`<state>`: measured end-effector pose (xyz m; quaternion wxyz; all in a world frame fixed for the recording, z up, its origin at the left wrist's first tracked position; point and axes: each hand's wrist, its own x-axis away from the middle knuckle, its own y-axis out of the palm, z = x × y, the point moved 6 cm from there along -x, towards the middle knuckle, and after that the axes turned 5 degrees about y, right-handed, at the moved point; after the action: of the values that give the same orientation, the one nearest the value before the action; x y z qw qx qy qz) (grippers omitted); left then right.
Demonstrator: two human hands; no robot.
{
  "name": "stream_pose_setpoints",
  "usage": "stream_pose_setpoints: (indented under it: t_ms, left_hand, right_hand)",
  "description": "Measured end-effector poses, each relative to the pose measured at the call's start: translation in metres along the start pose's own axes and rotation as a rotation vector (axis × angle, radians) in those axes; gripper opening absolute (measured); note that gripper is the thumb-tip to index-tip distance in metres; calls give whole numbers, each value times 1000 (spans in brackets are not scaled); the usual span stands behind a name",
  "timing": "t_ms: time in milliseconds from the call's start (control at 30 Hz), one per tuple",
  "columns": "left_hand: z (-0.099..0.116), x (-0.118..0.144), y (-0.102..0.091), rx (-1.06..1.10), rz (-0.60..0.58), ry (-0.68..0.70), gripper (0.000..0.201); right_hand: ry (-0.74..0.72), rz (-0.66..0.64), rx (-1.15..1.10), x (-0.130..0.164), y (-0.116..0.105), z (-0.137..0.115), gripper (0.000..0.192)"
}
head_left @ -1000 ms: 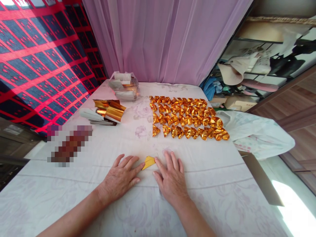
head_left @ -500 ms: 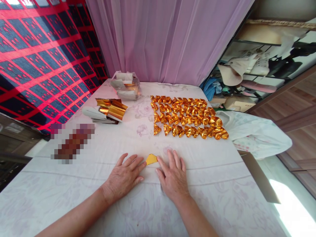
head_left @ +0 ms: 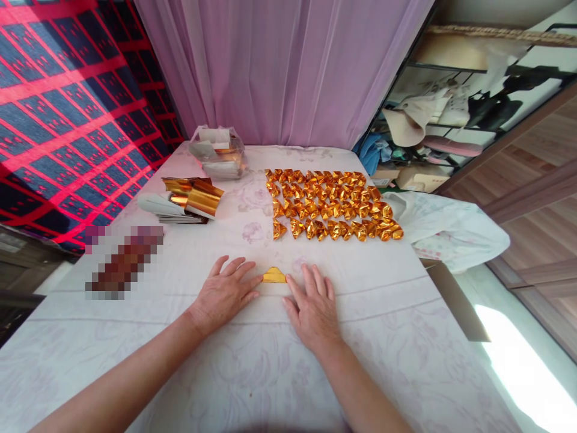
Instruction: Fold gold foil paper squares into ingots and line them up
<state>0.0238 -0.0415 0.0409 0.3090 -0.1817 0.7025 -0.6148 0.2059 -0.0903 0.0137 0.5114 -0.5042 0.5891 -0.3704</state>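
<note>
A pixelated block [head_left: 122, 261] covers something on the left of the counter [head_left: 383, 325], so it cannot be identified. The contents of the clear plastic bag [head_left: 218, 152] near the curtain are too small to tell. The white bundle [head_left: 446, 228] hangs past the right side of the counter. Both forearms are cut off by the bottom edge. The shelf items [head_left: 433, 129] at the right are too cluttered to name.

Single head-worn view, looking forward and down from close above the white floral-print cloth table [head_left: 252, 373]; facing the mauve sheer curtain [head_left: 279, 66] at its far edge, cluttered metal shelving [head_left: 451, 120] to the right.
</note>
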Motion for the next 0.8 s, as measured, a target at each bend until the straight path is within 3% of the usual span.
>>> stream_pose_setpoints:
  t_ms: [200,433,600,800]
  left_hand:
    - [-12,-6,1,163,-27,-96,28]
    - [-6,-27,5,241,-8,-300,24]
    - [3,-25,3,207,41,-224,15]
    - [8,-19,3,111,12,-91,20]
  right_hand:
    - [-11,12,-7,0,6,10,40]
    - [-1,44,-54,-1,11,14,45]
    - [-3,72,-96,-1,9,12,43]
    - [-42,117,-137,-2,4,10,41]
